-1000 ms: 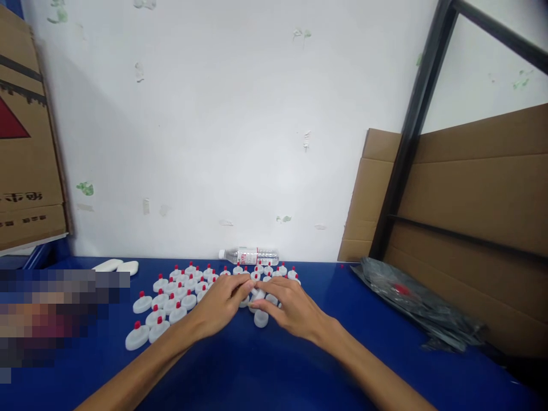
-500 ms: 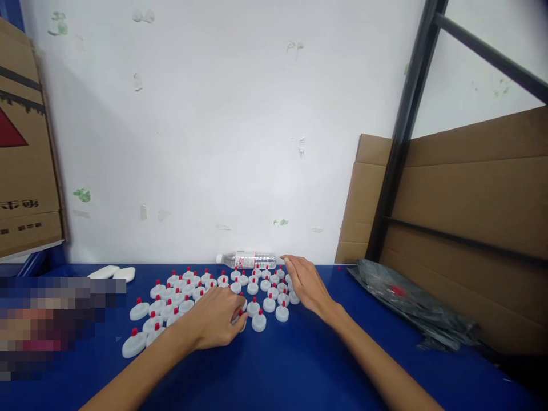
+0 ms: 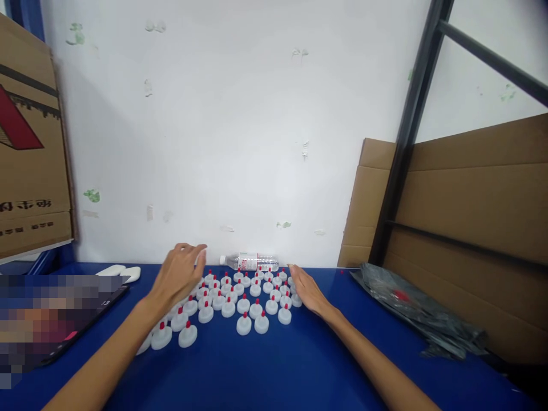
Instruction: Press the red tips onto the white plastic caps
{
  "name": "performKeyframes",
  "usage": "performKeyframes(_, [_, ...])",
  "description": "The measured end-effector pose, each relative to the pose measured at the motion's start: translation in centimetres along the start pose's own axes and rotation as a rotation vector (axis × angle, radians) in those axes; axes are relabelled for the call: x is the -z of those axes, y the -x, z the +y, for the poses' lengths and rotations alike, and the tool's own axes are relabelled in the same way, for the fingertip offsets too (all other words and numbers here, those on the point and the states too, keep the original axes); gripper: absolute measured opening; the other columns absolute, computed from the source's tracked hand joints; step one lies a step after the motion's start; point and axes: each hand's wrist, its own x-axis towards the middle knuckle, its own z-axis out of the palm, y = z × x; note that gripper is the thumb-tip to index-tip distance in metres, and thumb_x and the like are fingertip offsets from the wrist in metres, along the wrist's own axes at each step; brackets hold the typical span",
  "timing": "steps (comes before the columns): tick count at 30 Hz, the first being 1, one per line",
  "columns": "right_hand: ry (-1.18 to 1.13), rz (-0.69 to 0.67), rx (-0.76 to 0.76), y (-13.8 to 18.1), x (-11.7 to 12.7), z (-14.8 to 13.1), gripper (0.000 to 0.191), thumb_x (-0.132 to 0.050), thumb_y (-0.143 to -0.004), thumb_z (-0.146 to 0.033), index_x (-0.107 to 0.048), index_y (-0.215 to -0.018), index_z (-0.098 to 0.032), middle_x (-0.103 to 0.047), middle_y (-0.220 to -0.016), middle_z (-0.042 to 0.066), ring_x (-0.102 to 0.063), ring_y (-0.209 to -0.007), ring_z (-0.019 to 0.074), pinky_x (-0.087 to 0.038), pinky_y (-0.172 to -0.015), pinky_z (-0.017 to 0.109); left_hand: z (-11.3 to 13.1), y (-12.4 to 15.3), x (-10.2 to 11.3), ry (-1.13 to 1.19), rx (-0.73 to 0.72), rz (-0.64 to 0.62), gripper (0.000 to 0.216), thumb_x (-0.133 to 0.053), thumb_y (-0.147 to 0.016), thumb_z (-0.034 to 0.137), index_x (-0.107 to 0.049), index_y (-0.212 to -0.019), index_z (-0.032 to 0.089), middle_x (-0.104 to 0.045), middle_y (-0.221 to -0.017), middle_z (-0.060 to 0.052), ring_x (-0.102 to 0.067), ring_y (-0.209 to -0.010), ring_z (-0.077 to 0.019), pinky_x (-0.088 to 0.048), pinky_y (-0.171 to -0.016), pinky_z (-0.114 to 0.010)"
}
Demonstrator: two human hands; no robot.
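Several white round nozzle caps with red tips (image 3: 228,309) stand upright in a loose cluster on the blue table (image 3: 274,365). Over the left side of the cluster is my left hand (image 3: 177,275), raised, its thumb and fingers apart and nothing held; it hides some of the caps behind it. My right hand (image 3: 307,290) rests on edge along the right side of the cluster, fingers stretched out, beside or against the outermost caps. Behind the caps a clear plastic bottle (image 3: 252,262) with a white cap lies on its side near the wall.
At the left lie a dark flat device (image 3: 85,319), partly blurred out, and two white objects (image 3: 131,274). A cardboard box (image 3: 34,171) stands beyond them. Grey plastic bags (image 3: 411,302) lie at the right by cardboard sheets (image 3: 475,228) and a black metal frame (image 3: 398,154).
My left hand has lifted from the middle of the caps and moved left and away, with its fingers opened. My right hand stays by the right edge. The view has shifted slightly.
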Motion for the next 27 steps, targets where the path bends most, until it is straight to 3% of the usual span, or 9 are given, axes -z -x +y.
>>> performKeyframes(3, [-0.041,-0.042,0.010,0.1,-0.4,-0.1,0.070,-0.020,-0.098,-0.065,-0.053,-0.138,-0.019,-0.051,-0.146,0.009,-0.041,-0.138,0.0232,-0.023,-0.119,0.041,-4.5,-0.4,-1.1,-0.002,0.154,-0.092,0.055,-0.025,-0.093,0.040,-0.062,-0.127,0.016,-0.069,-0.115,-0.014,-0.052,-0.118,-0.0371,-0.041,-0.096,-0.048])
performKeyframes(6, [-0.084,-0.085,0.028,0.3,-0.9,-0.6,0.067,-0.019,-0.099,-0.064,-0.054,-0.137,-0.022,-0.055,-0.142,0.007,-0.046,-0.134,0.0223,-0.028,-0.116,0.039,-7.9,-0.1,-2.6,0.210,0.324,-0.252,0.057,-0.026,-0.090,0.043,-0.061,-0.129,0.020,-0.070,-0.114,-0.012,-0.058,-0.115,-0.0362,-0.041,-0.098,-0.048])
performKeyframes(9, [-0.126,-0.114,0.024,0.4,-1.2,-1.1,0.066,-0.020,-0.098,-0.066,-0.055,-0.137,-0.025,-0.056,-0.140,0.005,-0.048,-0.133,0.0229,-0.030,-0.114,0.038,-9.8,0.3,-4.0,0.353,0.458,-0.316,0.052,-0.036,-0.084,0.046,-0.071,-0.113,0.022,-0.068,-0.123,-0.011,-0.055,-0.122,-0.0379,-0.038,-0.104,-0.048])
performKeyframes(12, [-0.165,-0.128,-0.002,0.5,-1.7,-1.7,0.069,-0.022,-0.096,-0.069,-0.053,-0.139,-0.025,-0.053,-0.144,0.005,-0.044,-0.137,0.0241,-0.027,-0.116,0.039,-10.6,0.5,-5.0,0.435,0.542,-0.338,0.048,-0.039,-0.078,0.047,-0.076,-0.095,0.021,-0.073,-0.112,-0.011,-0.059,-0.117,-0.0381,-0.042,-0.102,-0.048])
performKeyframes(16, [-0.211,-0.156,-0.030,0.7,-2.7,-3.1,0.073,-0.022,-0.095,-0.070,-0.050,-0.142,-0.022,-0.048,-0.148,0.007,-0.040,-0.139,0.0230,-0.024,-0.117,0.039,-10.9,0.4,-5.7,0.617,0.614,-0.338,0.047,-0.040,-0.075,0.048,-0.077,-0.089,0.021,-0.077,-0.099,-0.010,-0.064,-0.112,-0.0341,-0.049,-0.096,-0.043])
performKeyframes(21, [-0.253,-0.169,-0.012,1.1,-3.8,-4.8,0.070,-0.022,-0.097,-0.068,-0.047,-0.144,-0.024,-0.047,-0.149,0.006,-0.038,-0.141,0.0222,-0.023,-0.118,0.039,-9.5,0.7,-6.6,0.806,0.649,-0.333,0.054,-0.035,-0.080,0.047,-0.073,-0.109,0.022,-0.071,-0.120,-0.008,-0.057,-0.124,-0.0301,-0.044,-0.105,-0.045])
performKeyframes(27, [-0.276,-0.179,-0.008,1.2,-3.9,-5.1,0.066,-0.022,-0.097,-0.066,-0.047,-0.144,-0.026,-0.045,-0.151,0.004,-0.034,-0.143,0.0215,-0.020,-0.120,0.041,-5.4,0.8,-7.7,0.927,0.677,-0.286,0.064,-0.027,-0.086,0.047,-0.062,-0.130,0.015,-0.060,-0.136,-0.011,-0.044,-0.137,-0.0288,-0.032,-0.114,-0.048])
